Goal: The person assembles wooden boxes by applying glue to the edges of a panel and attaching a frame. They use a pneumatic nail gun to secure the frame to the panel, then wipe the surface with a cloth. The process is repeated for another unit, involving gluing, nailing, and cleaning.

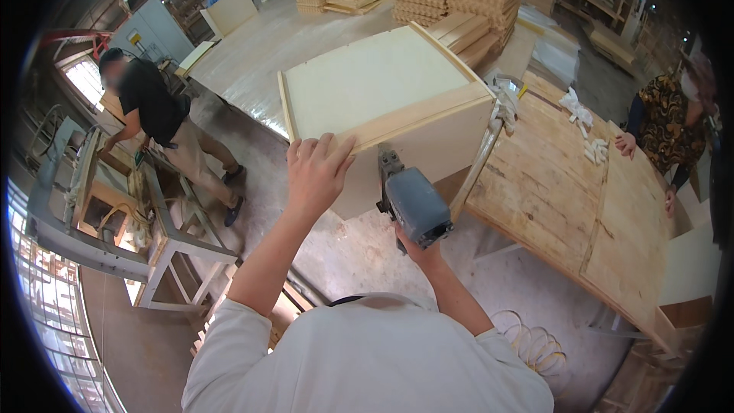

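- In the head view, the box [375, 76] sits at the near edge of the big table [245, 65], white panel up; I cannot see all that props it.
- I see the right hand [420, 249] with its grip closed round the handle of the nail gun [417, 205], whose body hides most of the fingers.
- The left hand [317, 172] drapes its fingers over the box's near edge; its thumb is hidden, so I cannot tell whether that grip pinches or only presses.
- The gun's nose is at the near side, just below the wooden strip [420, 116]; contact is unclear to me.
- My main worry is the left fingers: a nail veering along the grain could reach them, being near the nose.
- A tilted nose could split the strip or push a nail through its face.
- Too light a left hand could let recoil shift the box.
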The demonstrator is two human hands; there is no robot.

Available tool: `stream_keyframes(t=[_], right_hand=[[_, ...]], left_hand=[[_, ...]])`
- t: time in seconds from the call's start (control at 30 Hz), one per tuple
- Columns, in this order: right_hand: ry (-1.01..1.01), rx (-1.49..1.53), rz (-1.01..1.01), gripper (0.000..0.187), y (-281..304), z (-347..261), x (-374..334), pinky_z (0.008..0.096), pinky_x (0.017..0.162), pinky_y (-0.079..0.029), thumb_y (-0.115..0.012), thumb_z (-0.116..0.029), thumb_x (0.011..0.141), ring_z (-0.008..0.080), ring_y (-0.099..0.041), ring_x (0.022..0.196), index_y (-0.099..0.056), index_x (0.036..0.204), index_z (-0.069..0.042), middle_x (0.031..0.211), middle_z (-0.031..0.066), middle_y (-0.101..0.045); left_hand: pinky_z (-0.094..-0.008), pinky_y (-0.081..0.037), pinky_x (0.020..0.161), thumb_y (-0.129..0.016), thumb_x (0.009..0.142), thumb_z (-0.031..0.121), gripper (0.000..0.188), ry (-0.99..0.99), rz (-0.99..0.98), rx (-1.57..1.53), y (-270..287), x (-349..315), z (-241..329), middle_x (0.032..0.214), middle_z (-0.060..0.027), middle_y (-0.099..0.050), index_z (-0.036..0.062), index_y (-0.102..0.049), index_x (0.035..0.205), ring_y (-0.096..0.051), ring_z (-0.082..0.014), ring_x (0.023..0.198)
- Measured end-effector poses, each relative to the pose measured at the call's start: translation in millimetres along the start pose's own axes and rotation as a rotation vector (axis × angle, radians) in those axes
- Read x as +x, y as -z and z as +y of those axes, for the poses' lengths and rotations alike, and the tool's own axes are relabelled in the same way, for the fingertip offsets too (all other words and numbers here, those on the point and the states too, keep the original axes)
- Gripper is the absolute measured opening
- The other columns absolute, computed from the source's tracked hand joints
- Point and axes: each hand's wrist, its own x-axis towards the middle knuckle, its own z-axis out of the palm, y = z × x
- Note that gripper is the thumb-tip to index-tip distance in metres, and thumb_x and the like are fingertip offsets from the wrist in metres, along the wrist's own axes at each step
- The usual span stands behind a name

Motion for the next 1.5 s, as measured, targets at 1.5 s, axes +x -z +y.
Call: stream_keyframes(t=[1.5], right_hand=[[-0.581, 0.432, -0.032, 0.041, 0, -46, -72, 0.0359, 0.081, -0.048, -0.072, -0.003, 0.073, 0.0229, -0.059, 0.094, -0.057, 0.111, -0.001, 0.105, 0.0119, -0.061]], left_hand=[[-0.0467, -0.032, 0.106, -0.073, 0.068, 0.046, 0.052, -0.319, -0.198, -0.389, -20, 32, -144, 0.100, -0.0042, -0.060, 0.0108, -0.057, 0.103, -0.054, -0.0265, 0.108]])
